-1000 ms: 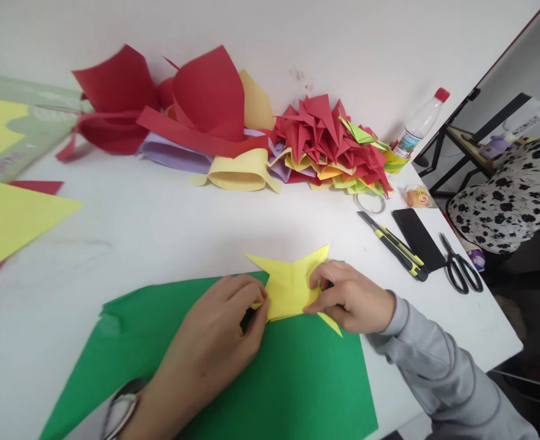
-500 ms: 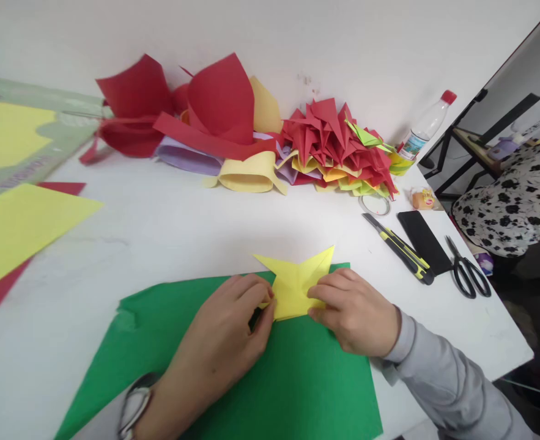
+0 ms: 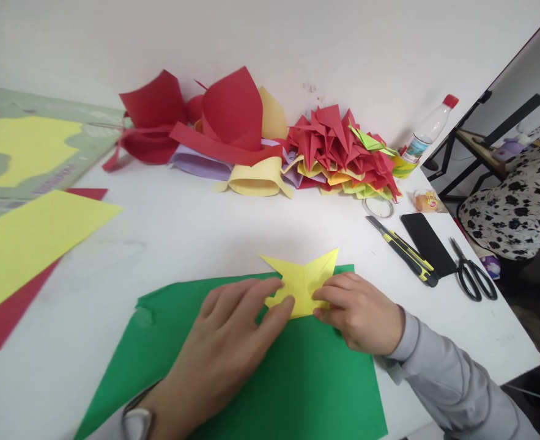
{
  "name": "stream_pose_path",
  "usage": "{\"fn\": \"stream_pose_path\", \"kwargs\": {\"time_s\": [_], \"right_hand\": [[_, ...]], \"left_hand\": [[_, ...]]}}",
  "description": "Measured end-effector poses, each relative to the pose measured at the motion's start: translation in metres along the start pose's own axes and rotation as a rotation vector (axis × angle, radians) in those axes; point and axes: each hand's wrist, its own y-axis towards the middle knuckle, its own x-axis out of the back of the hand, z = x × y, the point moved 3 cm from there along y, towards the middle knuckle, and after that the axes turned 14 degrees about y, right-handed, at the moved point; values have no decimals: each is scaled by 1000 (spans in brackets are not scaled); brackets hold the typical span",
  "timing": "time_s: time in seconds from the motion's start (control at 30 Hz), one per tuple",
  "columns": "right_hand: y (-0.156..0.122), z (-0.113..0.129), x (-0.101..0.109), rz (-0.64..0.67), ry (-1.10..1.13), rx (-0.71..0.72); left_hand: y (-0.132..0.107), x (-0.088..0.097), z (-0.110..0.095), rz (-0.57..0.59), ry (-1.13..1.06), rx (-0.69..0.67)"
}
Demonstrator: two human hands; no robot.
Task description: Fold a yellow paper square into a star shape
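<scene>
A folded yellow paper piece (image 3: 303,282) with two pointed tips lies on a large green sheet (image 3: 297,379) on the white table (image 3: 196,232). My left hand (image 3: 228,342) rests on its left side, fingers stretched out flat and thumb pressing the fold. My right hand (image 3: 359,311) pinches the piece's right edge with thumb and fingers closed on it. A watch sits on my left wrist.
Curled red, lilac and yellow paper scraps (image 3: 224,134) and a heap of folded paper shapes (image 3: 343,156) line the wall. A tape ring (image 3: 378,206), utility knife (image 3: 402,250), black phone (image 3: 428,243), scissors (image 3: 474,275) and bottle (image 3: 428,128) lie right. Yellow sheets (image 3: 26,238) lie left.
My left hand has opened from a pinch and now lies flat on the yellow piece. My right hand has covered the piece's lower right point. The view has shifted slightly.
</scene>
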Motion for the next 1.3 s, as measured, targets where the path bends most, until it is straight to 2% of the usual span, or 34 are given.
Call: {"fn": "stream_pose_path", "kwargs": {"time_s": [0.1,0.17,0.23,0.63,0.83,0.93,1.3], "right_hand": [[0,0,1,-10,4,-5],[0,-1,1,-9,6,-9],[-1,-2,1,-2,17,-9],[-4,-10,-2,-2,140,-26],[-3,-18,-1,-147,360,-75],[-1,-21,0,-152,462,-110],[0,-21,-2,-135,481,-135]], "left_hand": [[1,-1,-2,120,-182,-204],[0,-4,1,214,-280,-231],[0,-6,4,252,-330,-234],[0,-13,-1,205,-197,-292],[-1,-15,-2,202,-187,-272],[-3,-17,-2,174,-199,-266],[-11,-24,-5,216,-168,-254]]}}
